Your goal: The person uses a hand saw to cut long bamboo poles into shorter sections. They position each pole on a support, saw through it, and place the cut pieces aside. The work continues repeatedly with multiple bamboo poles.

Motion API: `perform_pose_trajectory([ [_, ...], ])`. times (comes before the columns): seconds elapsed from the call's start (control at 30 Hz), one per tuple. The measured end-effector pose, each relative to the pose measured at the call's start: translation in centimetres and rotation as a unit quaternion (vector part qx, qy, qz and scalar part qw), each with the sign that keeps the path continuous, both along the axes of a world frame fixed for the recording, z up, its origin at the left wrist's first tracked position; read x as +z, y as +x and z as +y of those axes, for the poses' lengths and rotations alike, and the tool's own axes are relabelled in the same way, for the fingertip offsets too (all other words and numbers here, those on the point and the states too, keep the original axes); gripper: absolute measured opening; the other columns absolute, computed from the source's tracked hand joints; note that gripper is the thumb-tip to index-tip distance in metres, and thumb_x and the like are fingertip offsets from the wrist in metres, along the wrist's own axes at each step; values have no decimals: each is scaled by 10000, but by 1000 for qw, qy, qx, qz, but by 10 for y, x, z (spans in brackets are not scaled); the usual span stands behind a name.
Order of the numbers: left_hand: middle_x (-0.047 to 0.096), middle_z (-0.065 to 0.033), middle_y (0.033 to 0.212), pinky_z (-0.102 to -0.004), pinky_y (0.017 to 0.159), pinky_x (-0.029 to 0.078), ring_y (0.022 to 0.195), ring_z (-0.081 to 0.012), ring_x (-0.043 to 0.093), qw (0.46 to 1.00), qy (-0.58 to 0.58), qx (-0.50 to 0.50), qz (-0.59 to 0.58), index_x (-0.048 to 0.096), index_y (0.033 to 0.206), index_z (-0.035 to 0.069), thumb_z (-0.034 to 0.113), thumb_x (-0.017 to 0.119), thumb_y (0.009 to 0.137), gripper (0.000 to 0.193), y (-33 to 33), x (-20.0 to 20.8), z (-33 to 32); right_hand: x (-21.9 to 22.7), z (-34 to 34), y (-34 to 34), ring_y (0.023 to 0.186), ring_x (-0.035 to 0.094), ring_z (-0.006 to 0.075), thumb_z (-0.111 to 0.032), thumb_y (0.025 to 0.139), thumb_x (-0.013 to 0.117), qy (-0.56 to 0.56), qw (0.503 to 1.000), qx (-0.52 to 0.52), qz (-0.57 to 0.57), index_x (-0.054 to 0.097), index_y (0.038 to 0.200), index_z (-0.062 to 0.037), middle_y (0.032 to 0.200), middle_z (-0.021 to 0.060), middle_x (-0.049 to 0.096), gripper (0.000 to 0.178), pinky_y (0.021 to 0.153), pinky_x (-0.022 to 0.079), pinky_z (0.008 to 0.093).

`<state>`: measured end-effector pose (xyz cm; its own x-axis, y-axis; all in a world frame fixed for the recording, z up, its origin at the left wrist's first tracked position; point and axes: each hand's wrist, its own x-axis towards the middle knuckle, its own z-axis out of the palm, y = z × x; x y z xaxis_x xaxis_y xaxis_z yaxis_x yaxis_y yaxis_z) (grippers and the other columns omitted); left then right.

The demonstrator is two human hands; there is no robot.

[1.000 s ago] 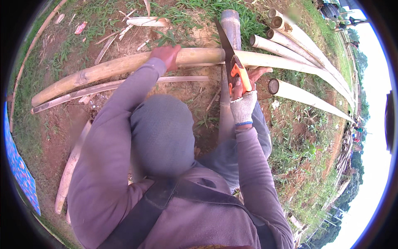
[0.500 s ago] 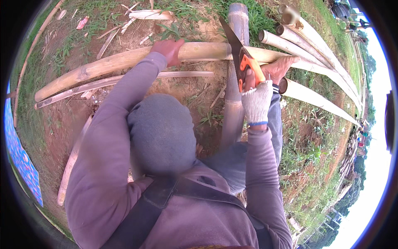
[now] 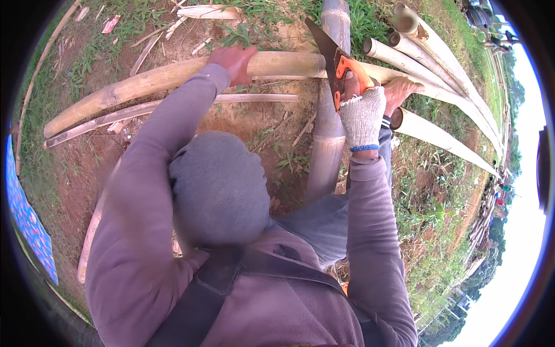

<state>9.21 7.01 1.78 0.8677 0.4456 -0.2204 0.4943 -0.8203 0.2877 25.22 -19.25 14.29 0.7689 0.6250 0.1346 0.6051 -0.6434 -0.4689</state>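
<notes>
One foot [image 3: 403, 89] near saw handle [image 3: 362, 74]; right fingers [image 3: 351, 84] clamped on it, left fingers [image 3: 245, 56] on bamboo pole [image 3: 283, 63], apart from blade edge [image 3: 324, 41].

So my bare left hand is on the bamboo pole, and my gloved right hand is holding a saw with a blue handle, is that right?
Not quite: the head view shows the saw has an orange handle, not blue. Your bare left hand is on the bamboo pole, and your gloved right hand holds the saw.
</notes>
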Motion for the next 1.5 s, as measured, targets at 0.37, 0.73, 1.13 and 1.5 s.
perform_pose_trajectory([
  [0.37,733,-153,1192,-544,957,581,1126,-411,722,1000,-8,-9,0,556,1399,201,349,915,774,736,2,-5,-12,-23,-163,-73,838,704,256,-240,1030,731,181,982,-36,45,652,1135,15,962,147,702,287,694,562,380],
  [0.73,741,-181,1162,-554,913,585,1097,-411,730,1000,-16,-1,26,560,1389,187,346,904,779,718,-11,-8,-9,10,-181,-118,561,611,106,-279,1069,709,189,967,-57,164,575,1232,4,730,48,652,352,485,500,258],
  [1.13,747,-168,1159,-544,931,594,1098,-404,739,1000,9,-13,-10,579,1314,156,389,904,804,648,-8,-5,-12,-30,-69,-46,848,725,303,-146,1052,708,195,978,16,69,669,1145,4,989,165,738,181,752,559,401],
  [1.5,745,-163,1155,-541,952,591,1088,-408,741,999,9,-9,-35,578,1348,176,395,904,812,665,3,-10,-18,-35,-61,-29,902,712,312,-226,1050,714,110,994,-14,6,656,1200,21,1001,178,714,295,776,554,401],
])
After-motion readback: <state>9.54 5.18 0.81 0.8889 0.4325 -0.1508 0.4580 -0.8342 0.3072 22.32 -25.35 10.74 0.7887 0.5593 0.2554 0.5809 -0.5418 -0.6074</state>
